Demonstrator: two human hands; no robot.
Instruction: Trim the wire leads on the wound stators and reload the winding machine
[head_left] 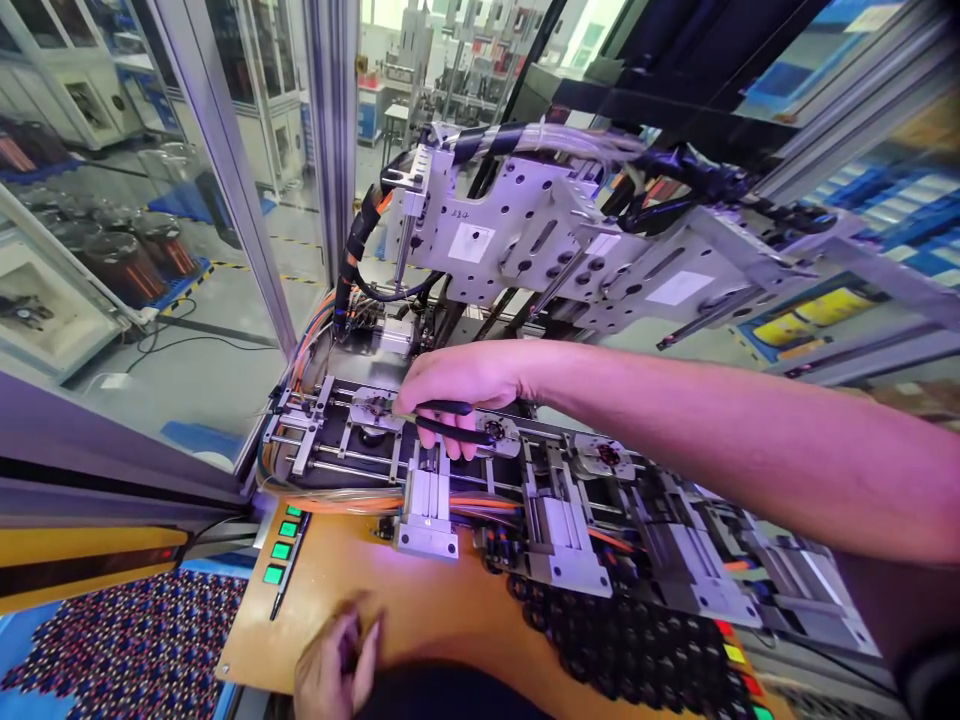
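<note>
My right hand reaches in from the right over the machine fixture. Its fingers close around pliers with black handles, whose jaws point left at a metal holder on the rails. Whether the jaws grip a part is too small to make out. To the right on the same rails sit a second holder and a third holder with a dark round piece. Low in the picture my left hand hovers near the wooden tabletop's front edge, slightly blurred, thumb and fingers apart, with nothing visible in it.
Metal slide blocks line the front of the rails. Many black round parts lie at right. A pen rests beside green buttons. Above hangs a metal plate assembly with rods. Small parts fill a blue tray at lower left.
</note>
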